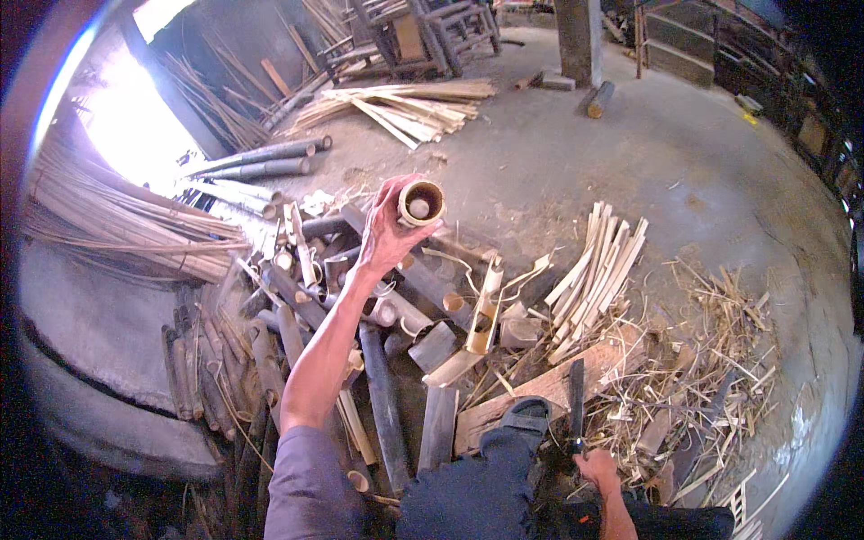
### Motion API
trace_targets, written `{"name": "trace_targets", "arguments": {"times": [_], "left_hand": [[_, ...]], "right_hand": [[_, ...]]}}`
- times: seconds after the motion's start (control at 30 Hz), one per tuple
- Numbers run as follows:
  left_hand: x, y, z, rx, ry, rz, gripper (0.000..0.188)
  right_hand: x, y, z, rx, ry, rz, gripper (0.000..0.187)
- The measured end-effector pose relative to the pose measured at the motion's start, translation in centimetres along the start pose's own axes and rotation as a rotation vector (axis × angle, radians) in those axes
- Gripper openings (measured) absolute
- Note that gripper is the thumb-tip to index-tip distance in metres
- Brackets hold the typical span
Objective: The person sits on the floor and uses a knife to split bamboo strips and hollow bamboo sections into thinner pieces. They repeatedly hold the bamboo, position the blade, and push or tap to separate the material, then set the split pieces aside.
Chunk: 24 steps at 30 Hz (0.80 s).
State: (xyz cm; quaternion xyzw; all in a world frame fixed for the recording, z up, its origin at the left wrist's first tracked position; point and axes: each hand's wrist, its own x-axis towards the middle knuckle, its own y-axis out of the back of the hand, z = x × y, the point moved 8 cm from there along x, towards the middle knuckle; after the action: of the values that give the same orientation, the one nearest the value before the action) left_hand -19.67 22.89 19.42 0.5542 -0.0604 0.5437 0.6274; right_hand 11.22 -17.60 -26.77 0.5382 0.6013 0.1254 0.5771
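The person's left hand (pixel 392 223) was wrapped round a short bamboo tube (pixel 420 205), fingers and thumb pressed to its wall. The tube was raised at the end of the outstretched arm, above the pile of cut bamboo, its round open end turned up toward the head and showing a pale inner partition. Lower down and to the right, the right hand (pixel 597 466) was closed about the handle of a long, dark knife (pixel 577 391), whose blade pointed away from the body.

Just beside the blade lay a wooden plank (pixel 490 418), with a sandalled foot (pixel 526 416) at its near edge. Dark bamboo sections (pixel 382 396) were heaped to the left of the plank, and a fan of pale strips (pixel 598 270) lay beyond it. Loose shavings (pixel 720 346) covered the ground on the right. Farther off, more split strips (pixel 414 101) were spread on the concrete floor (pixel 540 144), near stacked furniture (pixel 414 40) and a square pillar (pixel 578 40).
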Motion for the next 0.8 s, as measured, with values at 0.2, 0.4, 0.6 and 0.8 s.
{"name": "trace_targets", "arguments": {"times": [0.2, 0.4, 0.6, 0.8], "left_hand": [[1.6, -0.2, 6.8, -0.248, 0.193, -0.171, 0.059], [-0.6, -5.9, 13.3, -0.679, 0.335, -0.464, 0.057], [-4.3, -10.8, 15.8, -1.151, 0.457, -0.562, 0.053], [-6.8, -16.1, 13.0, -1.527, 0.667, -0.494, 0.054]], "right_hand": [[-2.5, 9.0, -5.3, 0.404, 0.14, 0.368, 0.035], [-6.1, 14.4, -8.7, 0.461, 0.251, 0.591, 0.061], [-8.3, 16.9, -10.3, 0.448, 0.327, 0.757, 0.101], [-9.0, 15.7, -10.9, 0.708, 0.237, 0.501, 0.087]]}}
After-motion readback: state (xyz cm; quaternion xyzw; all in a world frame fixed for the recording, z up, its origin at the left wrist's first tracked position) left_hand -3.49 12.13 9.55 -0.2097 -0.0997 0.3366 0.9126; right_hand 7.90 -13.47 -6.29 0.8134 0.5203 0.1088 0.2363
